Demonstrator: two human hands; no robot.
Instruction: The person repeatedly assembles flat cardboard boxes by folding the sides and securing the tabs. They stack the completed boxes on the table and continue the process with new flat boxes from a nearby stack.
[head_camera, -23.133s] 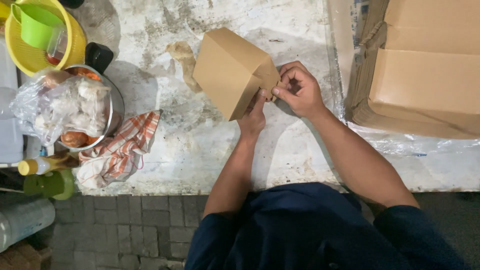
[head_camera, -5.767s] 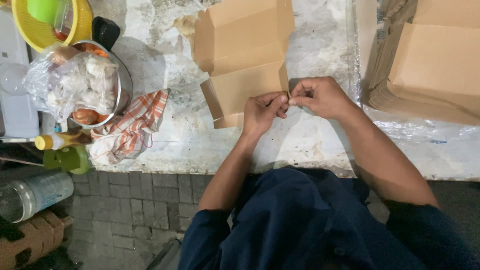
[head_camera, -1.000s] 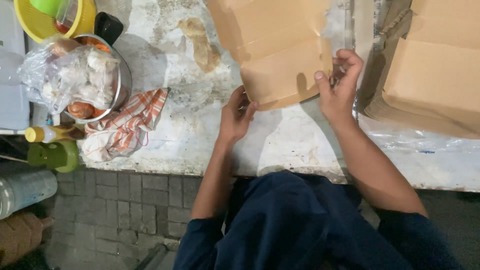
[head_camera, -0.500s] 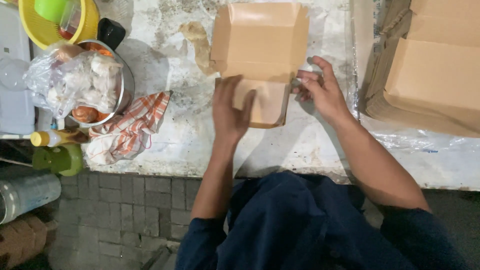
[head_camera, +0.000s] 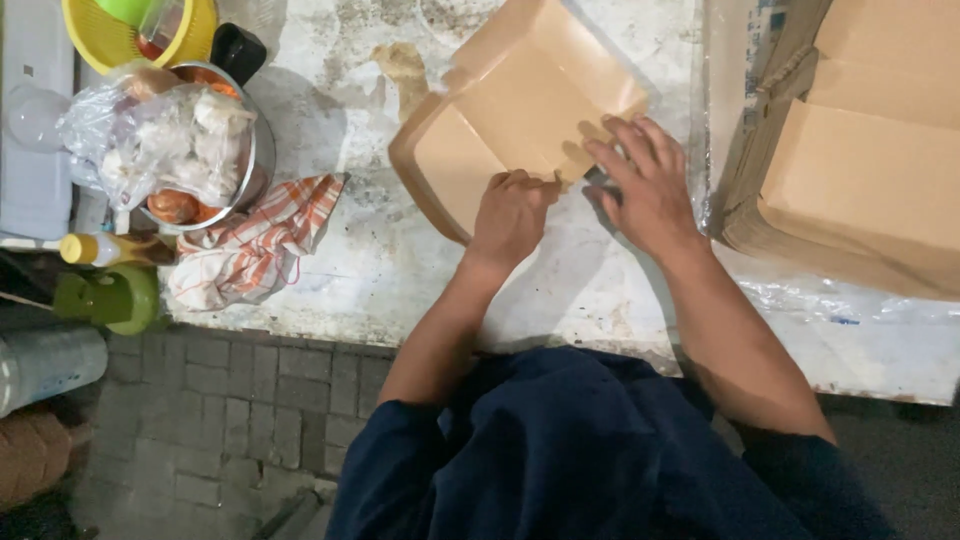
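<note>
Brown box lies tilted at top centre of the table, upper edge cut off by the frame. Left hand curled, pinching its near edge; fingertips hidden. Right hand spread flat, fingers on the box corner, gripping nothing. Bowl with bagged food and striped cloth at left; cardboard stack at right, cut off.

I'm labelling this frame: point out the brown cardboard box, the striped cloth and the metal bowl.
brown cardboard box (head_camera: 520, 110), head view, on its inner panel.
striped cloth (head_camera: 260, 240), head view, on its middle folds.
metal bowl (head_camera: 262, 150), head view, on its right rim.
</note>
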